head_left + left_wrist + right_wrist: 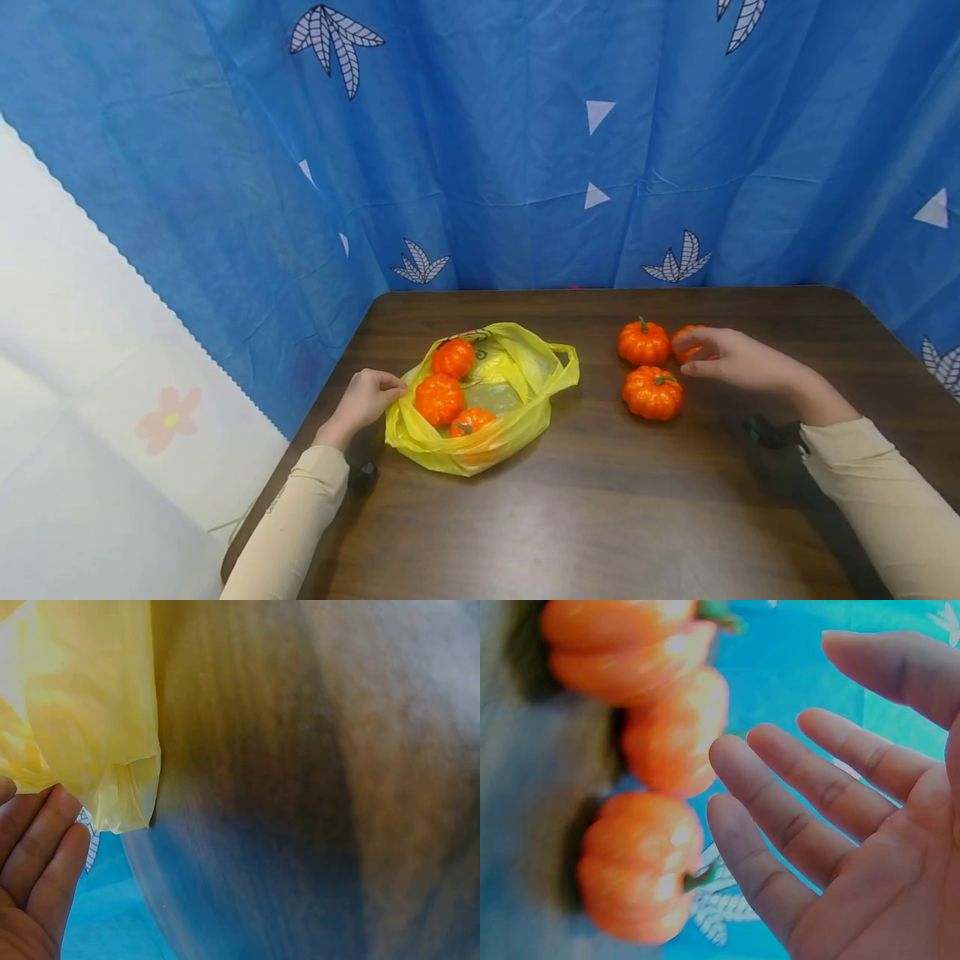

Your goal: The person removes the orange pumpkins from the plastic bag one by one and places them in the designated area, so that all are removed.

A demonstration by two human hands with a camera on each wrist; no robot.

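A yellow plastic bag (528,417) lies spread on the table, its mouth facing up. Inside it are three small orange pumpkins, one at the back (453,358), one in the middle (439,399) and one in front (471,422). My left hand (365,398) pinches the bag's left rim; in the left wrist view its fingers (46,844) meet the yellow plastic (90,697). My right hand (731,358) hovers with spread fingers by three more pumpkins: one with an upright stem (643,342), a nearer one (652,393), and one partly hidden behind the hand (686,335).
The brown wooden table (585,517) has rounded far corners. A blue curtain (525,150) with leaf prints hangs right behind it. White cloth with a flower print (168,419) is at the left. Dark wrist gear (363,477) sits beneath the left sleeve.
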